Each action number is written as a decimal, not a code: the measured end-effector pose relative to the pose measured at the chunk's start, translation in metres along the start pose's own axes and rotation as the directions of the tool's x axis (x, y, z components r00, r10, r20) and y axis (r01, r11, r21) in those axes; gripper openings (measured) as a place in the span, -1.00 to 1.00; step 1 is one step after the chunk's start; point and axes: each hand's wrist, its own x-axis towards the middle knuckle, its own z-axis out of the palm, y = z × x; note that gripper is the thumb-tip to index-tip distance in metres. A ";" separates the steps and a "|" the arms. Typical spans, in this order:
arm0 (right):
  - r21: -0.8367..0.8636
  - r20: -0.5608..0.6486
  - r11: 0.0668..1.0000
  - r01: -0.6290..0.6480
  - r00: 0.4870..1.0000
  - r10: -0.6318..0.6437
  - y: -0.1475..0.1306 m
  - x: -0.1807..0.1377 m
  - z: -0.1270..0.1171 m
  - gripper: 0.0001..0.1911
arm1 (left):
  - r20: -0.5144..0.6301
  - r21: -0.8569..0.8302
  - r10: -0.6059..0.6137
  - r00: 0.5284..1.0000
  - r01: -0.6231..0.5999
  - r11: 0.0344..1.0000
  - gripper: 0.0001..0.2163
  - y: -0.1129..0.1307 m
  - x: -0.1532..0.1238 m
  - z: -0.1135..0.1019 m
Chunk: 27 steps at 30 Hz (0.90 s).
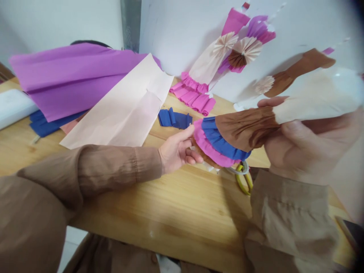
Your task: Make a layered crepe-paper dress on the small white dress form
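A small crepe-paper dress (244, 127) is held up above the table, tilted with its top toward the right. Its skirt has brown, blue and pink ruffled tiers, and the upper part is cream white. My right hand (309, 148) is closed around the dress near the waist, thumb in front. At the hem, my left hand (180, 149) pinches the pink edge between thumb and fingers. Behind the skirt, yellow-handled scissors (244, 180) lie partly hidden on the table. A folded blue crepe strip (174, 118) rests just beyond my left hand.
Purple crepe paper (85, 79) and a cream sheet (119, 113) spread over the table's left side. Pink ruffled strips (193, 96) lie near the wall. Several paper dresses with folded fans (246, 51) lean or hang there. A dark object (352, 235) sits at the right edge.
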 end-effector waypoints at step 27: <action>0.023 0.032 1.000 -0.010 0.999 0.009 -0.005 -0.002 0.006 -0.41 | 0.013 0.077 0.087 0.996 -0.088 0.993 -0.83 -0.010 0.004 -0.005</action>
